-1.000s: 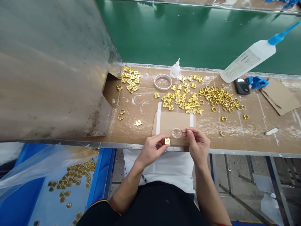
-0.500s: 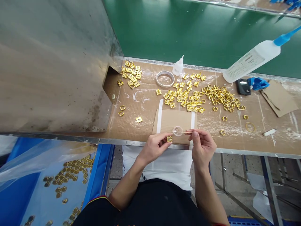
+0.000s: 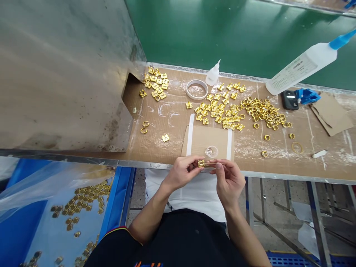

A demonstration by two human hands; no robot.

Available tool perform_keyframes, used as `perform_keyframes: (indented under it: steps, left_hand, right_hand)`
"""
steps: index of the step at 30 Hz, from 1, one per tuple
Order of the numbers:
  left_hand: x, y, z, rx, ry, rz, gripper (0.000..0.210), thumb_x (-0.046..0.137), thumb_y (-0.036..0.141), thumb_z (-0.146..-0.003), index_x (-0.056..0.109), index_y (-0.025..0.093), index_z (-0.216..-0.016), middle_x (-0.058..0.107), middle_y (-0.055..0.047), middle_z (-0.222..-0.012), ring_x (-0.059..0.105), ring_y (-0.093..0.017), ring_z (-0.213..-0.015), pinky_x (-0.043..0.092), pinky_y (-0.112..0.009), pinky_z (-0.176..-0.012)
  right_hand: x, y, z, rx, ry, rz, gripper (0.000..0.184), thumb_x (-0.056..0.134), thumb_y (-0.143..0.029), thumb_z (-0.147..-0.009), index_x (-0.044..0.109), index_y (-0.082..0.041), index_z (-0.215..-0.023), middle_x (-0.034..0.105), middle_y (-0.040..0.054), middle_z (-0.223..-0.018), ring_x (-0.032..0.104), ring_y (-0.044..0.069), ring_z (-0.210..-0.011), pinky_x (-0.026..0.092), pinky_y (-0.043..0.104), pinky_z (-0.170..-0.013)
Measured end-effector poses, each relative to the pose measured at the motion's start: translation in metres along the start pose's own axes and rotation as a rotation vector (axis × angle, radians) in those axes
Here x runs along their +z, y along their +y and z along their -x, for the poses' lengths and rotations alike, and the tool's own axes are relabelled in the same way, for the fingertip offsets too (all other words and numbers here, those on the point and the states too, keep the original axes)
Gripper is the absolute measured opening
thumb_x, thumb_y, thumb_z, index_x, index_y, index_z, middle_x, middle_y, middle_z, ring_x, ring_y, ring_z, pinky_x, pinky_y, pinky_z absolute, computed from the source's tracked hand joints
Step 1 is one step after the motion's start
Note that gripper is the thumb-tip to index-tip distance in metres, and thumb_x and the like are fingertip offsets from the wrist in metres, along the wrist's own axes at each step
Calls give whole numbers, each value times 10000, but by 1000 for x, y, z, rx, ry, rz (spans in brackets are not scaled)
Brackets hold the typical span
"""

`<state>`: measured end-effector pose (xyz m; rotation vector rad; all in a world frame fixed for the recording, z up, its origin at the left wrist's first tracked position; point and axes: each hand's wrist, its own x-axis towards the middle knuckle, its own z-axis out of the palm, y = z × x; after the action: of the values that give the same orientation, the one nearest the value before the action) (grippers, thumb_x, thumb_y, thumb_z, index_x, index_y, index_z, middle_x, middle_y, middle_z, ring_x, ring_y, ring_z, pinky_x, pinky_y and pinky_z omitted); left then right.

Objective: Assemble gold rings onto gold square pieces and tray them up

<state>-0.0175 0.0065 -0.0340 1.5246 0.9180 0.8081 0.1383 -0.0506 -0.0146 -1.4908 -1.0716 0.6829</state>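
Between the thumb and fingers of my left hand (image 3: 184, 172) is a square gold-coloured metal piece (image 3: 201, 163), held at the bench's front edge. My right hand (image 3: 230, 181) pinches a thin stick (image 3: 210, 163), its tip at the gold piece. Just beyond my hands, a small clear cup (image 3: 211, 151) sits on a cardboard pad (image 3: 205, 139) fixed with white tape strips. Several similar square gold pieces (image 3: 214, 109) lie past the pad. To their right is a heap of gold rings (image 3: 264, 111).
A metal housing (image 3: 63, 81) stands at the left. Along the back are a tape roll (image 3: 197, 90), a small dropper bottle (image 3: 213, 75) and a large white bottle (image 3: 303, 68) leaning over the bench. A blue bin (image 3: 114, 207) with gold parts sits below left.
My right hand has moved left, bringing the stick's tip from the clear cup to the gold piece. My left hand keeps its hold on that piece. The view has shifted slightly.
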Motion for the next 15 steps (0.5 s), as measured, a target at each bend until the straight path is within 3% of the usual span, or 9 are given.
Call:
perform_keyframes:
  steps: [15]
  left_hand:
    - [0, 3, 1, -23, -15, 21, 271, 674, 280, -897, 732, 129, -1115, 656, -1, -696, 564, -96, -557, 486, -184, -519]
  right_hand:
    - [4, 1, 2, 39, -24, -14, 125, 653, -351, -972, 695, -233, -956, 806, 53, -867, 803, 226, -741, 658, 302, -550]
